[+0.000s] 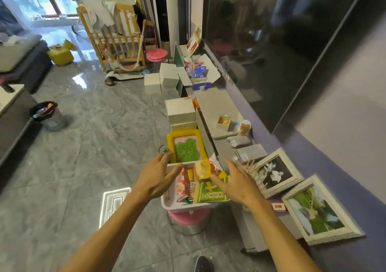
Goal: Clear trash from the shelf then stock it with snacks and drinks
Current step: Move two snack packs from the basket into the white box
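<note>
A white bin full of snack packets stands on a pink stool beside the low shelf. Among the packets are a green one, a red-and-white one and a yellow one. My left hand hovers over the bin's left rim with fingers spread and holds nothing. My right hand reaches over the bin's right side, fingers straight, fingertips near the green packet. I cannot tell whether either hand touches the bin.
A yellow tray of green stuff sits behind the bin, with white boxes farther back. On the shelf lie a small open box, a jar, picture frames and an open carton. A lined trash bin stands far left.
</note>
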{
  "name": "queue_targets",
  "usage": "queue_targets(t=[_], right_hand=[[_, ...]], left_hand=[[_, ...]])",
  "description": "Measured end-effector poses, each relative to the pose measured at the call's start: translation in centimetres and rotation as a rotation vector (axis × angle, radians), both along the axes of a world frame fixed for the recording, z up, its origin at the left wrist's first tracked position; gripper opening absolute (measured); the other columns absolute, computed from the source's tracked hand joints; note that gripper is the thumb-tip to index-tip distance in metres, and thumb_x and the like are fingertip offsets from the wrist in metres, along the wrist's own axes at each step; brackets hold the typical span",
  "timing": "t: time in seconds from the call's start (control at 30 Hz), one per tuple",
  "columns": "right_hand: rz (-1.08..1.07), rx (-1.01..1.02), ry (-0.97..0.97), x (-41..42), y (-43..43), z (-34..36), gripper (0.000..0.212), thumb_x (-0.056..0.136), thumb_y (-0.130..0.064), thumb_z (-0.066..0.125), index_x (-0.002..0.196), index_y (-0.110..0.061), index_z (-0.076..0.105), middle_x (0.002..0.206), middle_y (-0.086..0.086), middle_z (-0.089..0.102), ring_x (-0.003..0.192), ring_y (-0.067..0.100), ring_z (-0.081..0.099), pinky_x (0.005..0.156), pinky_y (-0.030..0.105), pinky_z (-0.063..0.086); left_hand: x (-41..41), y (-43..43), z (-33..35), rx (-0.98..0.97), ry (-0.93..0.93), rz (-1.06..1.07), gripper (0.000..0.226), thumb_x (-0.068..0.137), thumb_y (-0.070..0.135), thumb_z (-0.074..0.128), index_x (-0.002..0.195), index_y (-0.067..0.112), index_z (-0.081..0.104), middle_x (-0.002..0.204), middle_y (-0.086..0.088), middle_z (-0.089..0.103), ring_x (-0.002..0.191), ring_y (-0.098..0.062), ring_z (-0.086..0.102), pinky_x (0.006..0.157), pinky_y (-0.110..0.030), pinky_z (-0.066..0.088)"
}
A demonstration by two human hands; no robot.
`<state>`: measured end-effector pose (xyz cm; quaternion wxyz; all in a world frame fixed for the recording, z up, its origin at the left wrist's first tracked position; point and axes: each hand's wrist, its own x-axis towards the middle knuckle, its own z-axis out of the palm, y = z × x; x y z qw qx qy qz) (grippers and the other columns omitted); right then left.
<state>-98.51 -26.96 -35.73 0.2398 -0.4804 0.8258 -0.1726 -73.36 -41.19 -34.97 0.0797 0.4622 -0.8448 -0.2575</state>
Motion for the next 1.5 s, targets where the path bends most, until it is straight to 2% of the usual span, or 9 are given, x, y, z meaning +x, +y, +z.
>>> queue_targets(t=[0.27, 0.43, 0.57, 0.7, 0.83, 1.13, 1.23, 1.37, 1.5], right_hand=[[0.009, 0.125, -0.067, -3.8, -7.9, -8.3, 0.094, 0.073, -0.093, 0.044, 0.152, -0.045, 0.031, 0.150, -0.004, 0.053, 0.130, 0.026, 0.056, 0.100, 0.045, 0.050], [-0.057, 0.203, -0.117, -5.1, -12.5, -18.8, 0.099, 0.072, -0.096, 0.042, 0.155, -0.043, 0.028, 0.152, 0.000, 0.052, 0.133, 0.031, 0.055, 0.103, 0.051, 0.051], [-0.143, 0.176, -0.159, -5.6, -15.7, -29.0, 0.103, 0.078, -0.083, 0.057, 0.162, -0.042, 0.015, 0.157, 0.000, 0.047, 0.140, 0.032, 0.049, 0.108, 0.050, 0.048], [-0.248, 0.099, -0.210, -5.2, -17.0, -36.7, 0.090, 0.083, -0.066, 0.072, 0.157, -0.034, 0.033, 0.139, -0.002, 0.063, 0.123, 0.029, 0.062, 0.093, 0.039, 0.054], [-0.393, -0.008, -0.248, -4.8, -17.3, -40.4, 0.072, 0.088, -0.054, 0.075, 0.148, -0.026, 0.047, 0.128, 0.002, 0.069, 0.117, 0.030, 0.064, 0.093, 0.051, 0.057], [-0.362, -0.108, -0.214, -3.7, -18.6, -41.3, 0.027, 0.097, -0.029, 0.073, 0.121, -0.017, 0.071, 0.118, -0.003, 0.075, 0.110, 0.020, 0.069, 0.096, 0.042, 0.057], [-0.373, -0.129, -0.169, -3.6, -18.6, -40.5, 0.018, 0.099, -0.028, 0.070, 0.111, -0.015, 0.074, 0.114, -0.001, 0.076, 0.104, 0.021, 0.069, 0.091, 0.040, 0.058], [-0.375, -0.127, -0.095, -4.0, -18.0, -37.7, 0.015, 0.100, -0.029, 0.066, 0.100, -0.015, 0.073, 0.101, 0.001, 0.075, 0.088, 0.022, 0.067, 0.069, 0.030, 0.053], [-0.391, -0.157, -0.071, -4.5, -17.0, -31.2, 0.016, 0.100, -0.030, 0.065, 0.101, -0.016, 0.073, 0.098, 0.003, 0.076, 0.085, 0.026, 0.061, 0.071, 0.039, 0.051]], left_hand=[[-4.7, -6.2, -8.4, 0.108, -0.041, 0.051, 0.082, 0.095, 0.085, 0.029, 0.154, 0.030, 0.043, 0.155, 0.000, 0.050, 0.134, -0.024, 0.055, 0.105, -0.044, 0.048], [-6.7, -10.5, -20.3, 0.193, -0.064, 0.095, 0.083, 0.090, 0.092, 0.032, 0.152, 0.038, 0.042, 0.153, 0.000, 0.052, 0.130, -0.023, 0.057, 0.102, -0.044, 0.049], [-8.2, -12.9, -31.3, 0.281, -0.084, 0.135, 0.091, 0.084, 0.096, 0.035, 0.153, 0.037, 0.041, 0.153, 0.001, 0.052, 0.131, -0.025, 0.058, 0.107, -0.049, 0.050], [-8.7, -14.0, -39.7, 0.356, -0.072, 0.206, 0.101, 0.082, 0.096, 0.040, 0.153, 0.024, 0.043, 0.148, -0.007, 0.054, 0.131, -0.029, 0.056, 0.113, -0.051, 0.047], [-8.7, -14.2, -44.5, 0.414, -0.119, 0.264, 0.097, 0.086, 0.086, 0.050, 0.155, 0.018, 0.039, 0.152, -0.012, 0.049, 0.132, -0.034, 0.058, 0.109, -0.050, 0.050], [-8.9, -14.0, -48.1, 0.650, -0.091, 0.359, 0.070, 0.083, 0.064, 0.077, 0.131, 0.018, 0.056, 0.121, -0.006, 0.071, 0.103, -0.025, 0.073, 0.095, -0.047, 0.061], [-9.0, -14.2, -47.2, 0.613, -0.058, 0.371, 0.066, 0.081, 0.064, 0.078, 0.127, 0.020, 0.059, 0.113, -0.003, 0.074, 0.095, -0.023, 0.075, 0.090, -0.046, 0.063], [-8.6, -14.2, -43.6, 0.524, -0.026, 0.342, 0.069, 0.078, 0.068, 0.076, 0.127, 0.022, 0.060, 0.117, -0.002, 0.070, 0.099, -0.022, 0.072, 0.090, -0.046, 0.063], [-8.3, -14.6, -36.4, 0.431, 0.003, 0.290, 0.065, 0.075, 0.070, 0.073, 0.119, 0.023, 0.063, 0.111, 0.000, 0.072, 0.093, -0.018, 0.072, 0.085, -0.045, 0.063]])
